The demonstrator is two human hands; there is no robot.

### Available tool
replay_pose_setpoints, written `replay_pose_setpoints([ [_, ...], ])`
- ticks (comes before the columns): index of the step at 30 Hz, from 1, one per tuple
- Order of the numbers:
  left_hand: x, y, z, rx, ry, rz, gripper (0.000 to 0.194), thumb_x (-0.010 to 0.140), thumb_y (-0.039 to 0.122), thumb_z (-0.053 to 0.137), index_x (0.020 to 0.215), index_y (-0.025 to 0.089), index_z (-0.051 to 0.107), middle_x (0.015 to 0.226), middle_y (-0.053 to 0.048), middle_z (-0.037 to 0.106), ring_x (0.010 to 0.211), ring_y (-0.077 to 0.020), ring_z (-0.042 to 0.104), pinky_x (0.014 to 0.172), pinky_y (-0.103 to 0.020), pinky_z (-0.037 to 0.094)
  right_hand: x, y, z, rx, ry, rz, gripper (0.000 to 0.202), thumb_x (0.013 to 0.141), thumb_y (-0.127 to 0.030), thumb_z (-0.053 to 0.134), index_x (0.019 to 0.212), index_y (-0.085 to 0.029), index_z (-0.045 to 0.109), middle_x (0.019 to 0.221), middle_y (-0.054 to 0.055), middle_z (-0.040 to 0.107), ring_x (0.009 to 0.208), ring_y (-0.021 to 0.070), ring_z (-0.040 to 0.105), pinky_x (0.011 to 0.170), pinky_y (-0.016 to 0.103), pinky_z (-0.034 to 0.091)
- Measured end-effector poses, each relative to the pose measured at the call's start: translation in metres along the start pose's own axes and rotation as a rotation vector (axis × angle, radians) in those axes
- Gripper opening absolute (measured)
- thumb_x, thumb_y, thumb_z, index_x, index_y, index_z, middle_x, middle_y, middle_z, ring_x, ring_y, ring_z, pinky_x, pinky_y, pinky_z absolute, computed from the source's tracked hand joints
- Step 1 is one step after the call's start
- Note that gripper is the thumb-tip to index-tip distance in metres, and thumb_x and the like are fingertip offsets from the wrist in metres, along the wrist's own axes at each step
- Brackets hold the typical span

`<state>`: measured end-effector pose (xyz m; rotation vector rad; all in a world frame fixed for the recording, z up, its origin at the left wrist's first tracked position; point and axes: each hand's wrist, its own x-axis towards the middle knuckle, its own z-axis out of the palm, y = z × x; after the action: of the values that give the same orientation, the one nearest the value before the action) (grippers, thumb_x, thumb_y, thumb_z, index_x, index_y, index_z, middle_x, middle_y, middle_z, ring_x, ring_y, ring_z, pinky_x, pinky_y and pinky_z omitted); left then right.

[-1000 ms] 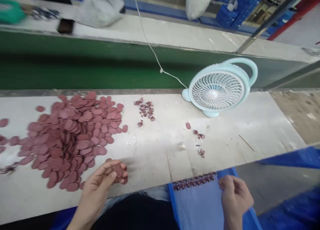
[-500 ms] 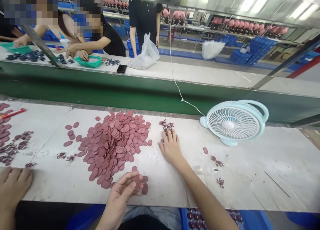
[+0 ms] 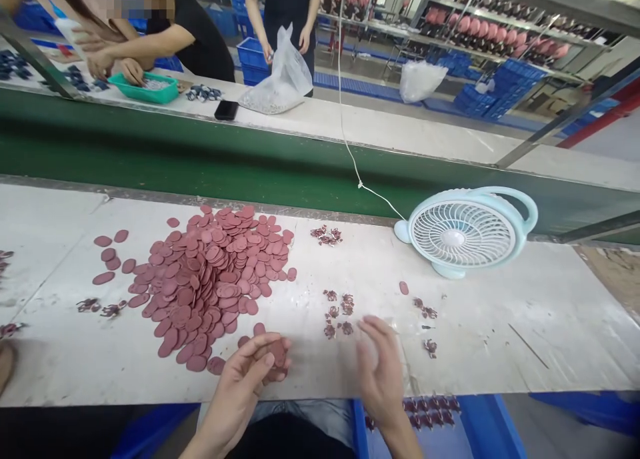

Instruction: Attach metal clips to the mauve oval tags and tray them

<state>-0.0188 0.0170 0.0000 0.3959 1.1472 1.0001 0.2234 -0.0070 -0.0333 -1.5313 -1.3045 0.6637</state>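
My left hand (image 3: pixel 245 379) is closed on a reddish oval piece (image 3: pixel 278 354) at the near edge of the table, just right of a big heap of similar oval pieces (image 3: pixel 205 279). To its right, my right hand (image 3: pixel 381 366) is smeared by motion, with its fingers raised near a faint clear object that I cannot make out. Beyond that hand lie several small dark red and silvery parts (image 3: pixel 347 304) in a loose group. A further cluster of such parts (image 3: pixel 326 236) sits near the table's far edge.
A pale blue fan (image 3: pixel 463 232) stands at the back right, its white cord rising upward. Below the table is a blue tray (image 3: pixel 487 422) with rows of dark red parts. Across the green divider, people work by a green tray (image 3: pixel 150 92).
My right hand has come back toward me from the far cluster, and several small parts now lie nearer. My left hand still holds the oval piece. The view has shifted somewhat.
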Motion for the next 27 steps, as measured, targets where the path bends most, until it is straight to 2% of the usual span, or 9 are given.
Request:
replay_pose_setpoints([
  [2,0.0,-0.001,-0.001,-0.035,-0.001,-0.035,0.034,0.076,0.036,0.084,0.105,0.019,0.075,0.107,-0.012,0.079,0.084,-0.022,0.075,0.075,-0.029,0.059,-0.005,0.002,-0.021,0.409,0.125,0.22,0.028,0.102,-0.042,0.05,0.104,-0.023,0.07,0.089,0.005,0.061,0.079,0.0194,0.062,0.071,0.035,0.058],
  [4,-0.001,-0.002,-0.001,-0.08,-0.015,-0.067,0.031,0.077,0.033,0.084,0.104,0.021,0.075,0.105,-0.011,0.079,0.086,-0.022,0.075,0.076,-0.029,0.06,-0.005,0.009,-0.037,0.885,0.107,0.427,0.041,0.103,-0.054,0.044,0.108,-0.02,0.066,0.075,-0.001,0.052,0.053,0.0115,0.048,0.042,0.022,0.046],
  [7,-0.003,-0.007,0.005,-0.117,-0.073,-0.086,0.029,0.079,0.031,0.083,0.105,0.023,0.075,0.103,-0.008,0.078,0.084,-0.0225,0.076,0.065,-0.028,0.06,0.008,0.029,-0.05,1.64,0.005,0.62,0.052,0.095,-0.055,0.06,0.129,-0.016,0.055,0.08,-0.002,0.055,0.052,0.0078,0.049,0.036,0.015,0.042],
  [10,-0.005,-0.015,0.013,-0.119,-0.151,-0.099,0.03,0.079,0.031,0.082,0.107,0.024,0.075,0.103,-0.007,0.077,0.079,-0.021,0.075,0.053,-0.023,0.056,0.028,0.043,-0.052,1.882,-0.066,0.648,0.036,0.097,-0.039,0.062,0.125,-0.018,0.053,0.076,-0.005,0.055,0.053,0.0077,0.053,0.041,0.014,0.048],
  [12,-0.006,-0.021,0.017,-0.139,-0.207,-0.112,0.028,0.078,0.031,0.083,0.105,0.025,0.076,0.104,-0.007,0.077,0.078,-0.02,0.075,0.052,-0.021,0.055,0.035,0.039,-0.05,1.882,-0.068,0.674,0.023,0.1,-0.035,0.056,0.117,-0.019,0.055,0.072,-0.006,0.054,0.051,0.0077,0.053,0.042,0.015,0.049],
  [14,-0.006,-0.026,0.02,-0.172,-0.259,-0.126,0.027,0.077,0.029,0.084,0.102,0.025,0.076,0.106,-0.007,0.077,0.082,-0.0203,0.076,0.054,-0.02,0.055,0.034,0.021,-0.045,1.79,-0.032,0.699,0.026,0.101,-0.04,0.052,0.115,-0.018,0.057,0.07,-0.005,0.055,0.048,0.0071,0.052,0.041,0.016,0.048],
  [20,-0.006,-0.038,0.028,-0.221,-0.29,-0.163,0.025,0.081,0.03,0.081,0.105,0.023,0.077,0.107,-0.008,0.077,0.084,-0.0205,0.076,0.056,-0.02,0.057,0.005,-0.047,-0.019,1.064,-0.043,0.602,0.041,0.091,-0.062,0.058,0.109,-0.026,0.063,0.065,-0.002,0.061,0.037,0.009,0.048,0.029,0.016,0.036],
  [23,-0.005,-0.04,0.03,-0.24,-0.316,-0.212,0.027,0.083,0.03,0.079,0.108,0.022,0.075,0.093,-0.008,0.077,0.086,-0.0218,0.076,0.055,-0.02,0.055,-0.007,-0.059,-0.006,0.862,-0.077,0.484,0.036,0.09,-0.058,0.064,0.105,-0.026,0.062,0.067,-0.003,0.06,0.038,0.0105,0.051,0.03,0.019,0.039],
  [27,-0.004,-0.038,0.031,-0.276,-0.333,-0.264,0.018,0.085,0.029,0.077,0.101,0.023,0.075,0.088,-0.007,0.079,0.073,-0.0152,0.074,0.058,-0.018,0.054,-0.01,-0.066,0.005,0.768,-0.051,0.382,0.032,0.093,-0.049,0.063,0.111,-0.024,0.063,0.07,0.0,0.061,0.046,0.0134,0.058,0.034,0.021,0.045],
])
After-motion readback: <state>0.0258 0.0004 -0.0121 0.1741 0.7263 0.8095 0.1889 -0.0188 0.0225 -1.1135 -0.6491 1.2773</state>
